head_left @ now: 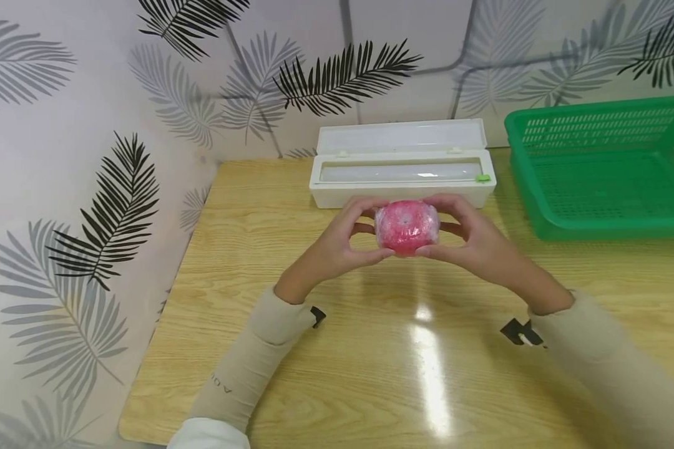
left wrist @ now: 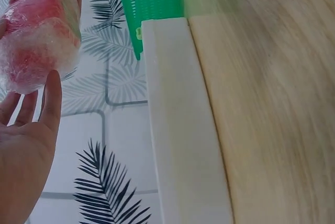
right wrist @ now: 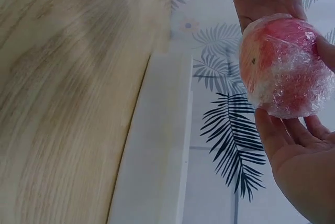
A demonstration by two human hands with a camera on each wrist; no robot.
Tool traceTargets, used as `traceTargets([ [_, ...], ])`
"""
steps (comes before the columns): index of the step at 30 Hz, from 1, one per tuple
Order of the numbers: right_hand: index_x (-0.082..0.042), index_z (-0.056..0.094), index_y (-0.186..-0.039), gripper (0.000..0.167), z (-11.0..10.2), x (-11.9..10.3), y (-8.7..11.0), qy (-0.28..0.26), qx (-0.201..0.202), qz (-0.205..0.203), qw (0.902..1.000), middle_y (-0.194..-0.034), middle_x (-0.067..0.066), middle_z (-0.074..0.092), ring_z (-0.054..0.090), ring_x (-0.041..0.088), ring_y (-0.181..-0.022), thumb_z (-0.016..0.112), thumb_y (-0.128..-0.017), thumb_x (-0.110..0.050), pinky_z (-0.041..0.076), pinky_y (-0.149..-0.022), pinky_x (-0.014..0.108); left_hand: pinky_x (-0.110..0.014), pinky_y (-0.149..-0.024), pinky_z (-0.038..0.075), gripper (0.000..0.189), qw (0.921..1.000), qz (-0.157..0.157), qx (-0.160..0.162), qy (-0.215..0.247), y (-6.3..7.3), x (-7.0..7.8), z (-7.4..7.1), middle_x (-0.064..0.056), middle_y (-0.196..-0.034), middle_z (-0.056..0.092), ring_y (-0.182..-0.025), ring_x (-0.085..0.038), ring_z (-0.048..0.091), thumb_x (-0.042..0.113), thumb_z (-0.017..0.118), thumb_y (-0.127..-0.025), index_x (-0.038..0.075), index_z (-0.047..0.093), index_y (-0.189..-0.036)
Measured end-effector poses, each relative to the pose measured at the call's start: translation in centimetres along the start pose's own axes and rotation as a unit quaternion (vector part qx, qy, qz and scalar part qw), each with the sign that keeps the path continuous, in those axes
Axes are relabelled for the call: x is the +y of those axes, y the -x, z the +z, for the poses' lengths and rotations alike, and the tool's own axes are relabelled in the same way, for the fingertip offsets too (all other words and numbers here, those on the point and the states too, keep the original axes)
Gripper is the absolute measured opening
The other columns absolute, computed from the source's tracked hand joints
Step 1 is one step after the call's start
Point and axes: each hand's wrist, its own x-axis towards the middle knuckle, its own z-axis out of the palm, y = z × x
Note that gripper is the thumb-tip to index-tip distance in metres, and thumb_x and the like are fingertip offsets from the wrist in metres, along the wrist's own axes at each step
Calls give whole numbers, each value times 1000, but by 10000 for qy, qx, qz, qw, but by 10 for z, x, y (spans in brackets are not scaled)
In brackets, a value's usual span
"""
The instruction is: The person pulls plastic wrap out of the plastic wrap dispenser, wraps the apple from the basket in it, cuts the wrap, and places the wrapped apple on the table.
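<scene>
A round pinkish-red fruit (head_left: 407, 227), wrapped in crinkled clear cling film, is held up over the table in front of the white box. My left hand (head_left: 355, 234) grips its left side, thumb at the near edge and fingers behind. From the right, my right hand (head_left: 465, 232) holds it the same way. In the left wrist view the wrapped fruit (left wrist: 39, 41) shows a yellow-green patch near its edge. A small dark spot marks the fruit (right wrist: 288, 67) in the right wrist view, where the film lies in shiny wrinkles.
Behind the hands stands a white cling film dispenser (head_left: 401, 194), its lid (head_left: 401, 137) raised and a roll (head_left: 401, 173) inside. A green slider (head_left: 483, 178) sits at its right end. The green plastic basket (head_left: 623, 227) stands at the right on the wooden table (head_left: 337, 374). A leaf-patterned wall lies behind.
</scene>
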Motion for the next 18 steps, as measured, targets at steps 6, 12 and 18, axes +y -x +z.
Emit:
traceTargets([
  [6,-10,43,-132,66,-1,19,1,153,-143,127,9997,-132,0,41,43,19,-116,77,-76,-6,47,-91,28,-34,-87,50,64,9993,-362,41,-17,1,-6,2,-18,-123,43,-103,-24,50,-6,75,-73,-8,41,-127],
  [12,-9,43,-133,63,-4,30,2,235,-27,423,9988,-126,4,48,49,22,-112,75,-79,-14,46,-92,40,-34,-89,48,63,9954,-937,97,195,-1,-23,4,-15,-126,44,-108,-22,51,-5,74,-75,-6,40,-128],
  [18,-7,45,-130,59,2,43,-5,243,225,553,9979,-125,7,48,50,24,-113,75,-79,-16,46,-91,41,-33,-90,48,61,9920,-1244,165,-131,-2,-53,3,-10,-125,43,-106,-20,51,4,74,-77,2,44,-130],
])
